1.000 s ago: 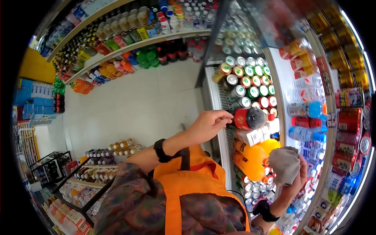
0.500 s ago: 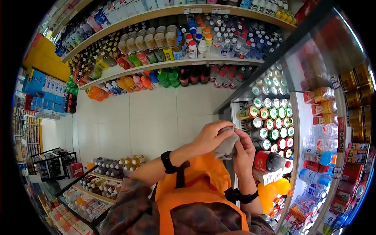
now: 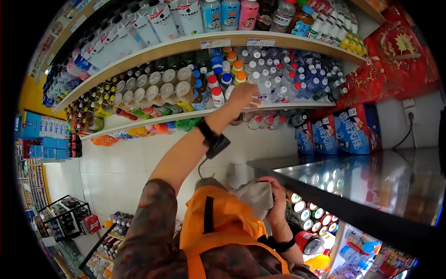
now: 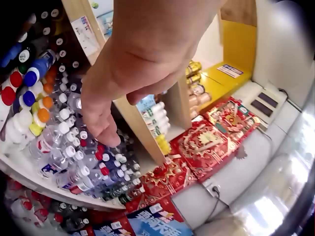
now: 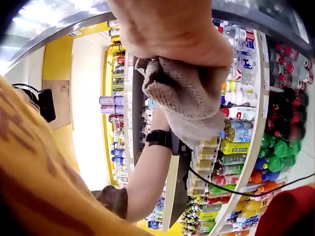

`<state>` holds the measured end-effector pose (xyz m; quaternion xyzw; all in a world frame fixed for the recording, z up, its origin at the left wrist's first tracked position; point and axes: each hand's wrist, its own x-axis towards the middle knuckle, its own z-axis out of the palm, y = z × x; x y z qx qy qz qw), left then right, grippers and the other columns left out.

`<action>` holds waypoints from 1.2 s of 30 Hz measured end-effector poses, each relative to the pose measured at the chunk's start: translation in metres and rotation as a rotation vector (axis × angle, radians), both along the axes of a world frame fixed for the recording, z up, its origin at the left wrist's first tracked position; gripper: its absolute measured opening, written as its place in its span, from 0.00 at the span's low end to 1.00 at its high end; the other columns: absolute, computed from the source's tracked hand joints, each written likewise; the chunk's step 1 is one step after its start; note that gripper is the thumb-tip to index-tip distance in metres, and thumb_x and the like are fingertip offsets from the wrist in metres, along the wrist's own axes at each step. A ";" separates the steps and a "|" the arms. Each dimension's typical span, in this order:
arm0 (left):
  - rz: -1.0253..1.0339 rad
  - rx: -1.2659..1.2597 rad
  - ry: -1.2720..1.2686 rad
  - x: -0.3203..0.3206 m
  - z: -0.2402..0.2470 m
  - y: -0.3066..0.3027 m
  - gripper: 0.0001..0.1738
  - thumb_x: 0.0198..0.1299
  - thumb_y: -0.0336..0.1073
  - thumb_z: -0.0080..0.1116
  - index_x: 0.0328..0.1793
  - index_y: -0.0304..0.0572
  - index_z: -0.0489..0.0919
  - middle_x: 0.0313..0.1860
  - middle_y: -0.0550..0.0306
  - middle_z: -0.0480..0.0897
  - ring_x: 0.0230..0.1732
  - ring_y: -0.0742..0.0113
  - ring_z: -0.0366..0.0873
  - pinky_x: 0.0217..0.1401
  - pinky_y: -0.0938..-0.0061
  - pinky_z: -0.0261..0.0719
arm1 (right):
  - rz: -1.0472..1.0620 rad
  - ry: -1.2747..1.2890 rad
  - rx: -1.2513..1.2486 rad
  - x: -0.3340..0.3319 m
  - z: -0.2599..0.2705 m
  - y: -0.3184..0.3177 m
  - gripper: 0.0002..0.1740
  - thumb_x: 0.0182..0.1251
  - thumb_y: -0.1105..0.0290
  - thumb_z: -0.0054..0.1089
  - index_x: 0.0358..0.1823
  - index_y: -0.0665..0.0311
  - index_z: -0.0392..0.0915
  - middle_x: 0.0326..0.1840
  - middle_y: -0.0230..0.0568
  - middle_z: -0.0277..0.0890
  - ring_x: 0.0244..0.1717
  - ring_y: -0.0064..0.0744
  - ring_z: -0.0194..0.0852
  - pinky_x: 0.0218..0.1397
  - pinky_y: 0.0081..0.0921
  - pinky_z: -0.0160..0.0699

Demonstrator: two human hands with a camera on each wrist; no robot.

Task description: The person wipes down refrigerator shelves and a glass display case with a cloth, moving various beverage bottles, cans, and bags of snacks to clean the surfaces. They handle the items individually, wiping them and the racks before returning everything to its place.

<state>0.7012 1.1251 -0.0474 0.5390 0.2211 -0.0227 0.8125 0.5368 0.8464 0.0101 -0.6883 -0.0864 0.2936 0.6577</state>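
In the head view my left hand (image 3: 244, 96) reaches out over the front of the middle shelf (image 3: 181, 114), close to the clear water bottles (image 3: 280, 94). Its fingers hang loosely bent with nothing between them; the left wrist view shows the same hand (image 4: 133, 73) above white- and red-capped bottles (image 4: 61, 155). Low by the orange apron (image 3: 223, 216), my right hand (image 3: 277, 204) grips a grey cloth (image 3: 256, 197). That bunched cloth (image 5: 189, 98) droops below the hand in the right wrist view.
A cooler's glass door (image 3: 362, 186) stands open at the right, above rows of cans (image 3: 309, 216). Blue and red cartons (image 3: 355, 130) are stacked on the floor by the wall. Red patterned boxes (image 3: 399, 51) sit past the shelf's end. A cable (image 5: 221, 187) runs from the left wrist.
The view has turned from the cooler toward the shelves. My hands met at the cloth half a second ago; now the left has let go and stretched forward to the bottles, while the right keeps the cloth.
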 end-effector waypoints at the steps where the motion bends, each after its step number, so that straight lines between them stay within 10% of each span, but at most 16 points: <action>1: 0.010 -0.067 0.025 0.025 -0.009 0.014 0.31 0.66 0.53 0.56 0.61 0.31 0.70 0.53 0.45 0.79 0.47 0.51 0.83 0.46 0.62 0.85 | -0.071 0.137 0.026 0.005 0.002 0.004 0.16 0.67 0.73 0.40 0.46 0.71 0.77 0.50 0.39 0.74 0.50 0.26 0.72 0.53 0.19 0.70; 10: 0.145 -0.002 0.202 0.210 -0.084 0.065 0.38 0.65 0.55 0.58 0.69 0.34 0.62 0.60 0.38 0.74 0.53 0.39 0.81 0.49 0.47 0.84 | -0.435 0.348 -0.048 0.047 -0.010 0.019 0.15 0.69 0.72 0.41 0.49 0.69 0.77 0.44 0.37 0.78 0.44 0.25 0.76 0.50 0.20 0.73; 18: 0.236 -0.323 0.303 0.275 -0.138 0.092 0.17 0.69 0.42 0.56 0.59 0.47 0.69 0.47 0.47 0.76 0.51 0.46 0.81 0.53 0.52 0.81 | -0.518 0.330 -0.023 0.059 -0.014 0.049 0.12 0.71 0.77 0.44 0.49 0.67 0.77 0.45 0.35 0.79 0.44 0.22 0.75 0.52 0.18 0.71; 28: -0.175 -0.716 -0.071 0.071 -0.052 0.058 0.13 0.68 0.39 0.58 0.55 0.51 0.71 0.41 0.57 0.76 0.42 0.66 0.75 0.52 0.59 0.76 | -0.448 0.225 0.005 0.076 0.007 0.072 0.17 0.68 0.71 0.39 0.43 0.70 0.79 0.40 0.39 0.80 0.44 0.25 0.76 0.52 0.21 0.71; 36: -0.364 -0.903 0.030 -0.098 0.032 0.026 0.17 0.72 0.41 0.51 0.65 0.57 0.69 0.47 0.58 0.76 0.42 0.69 0.73 0.52 0.58 0.76 | -0.432 0.008 0.003 0.063 0.023 0.071 0.25 0.76 0.61 0.52 0.67 0.65 0.62 0.49 0.43 0.80 0.50 0.25 0.73 0.58 0.21 0.67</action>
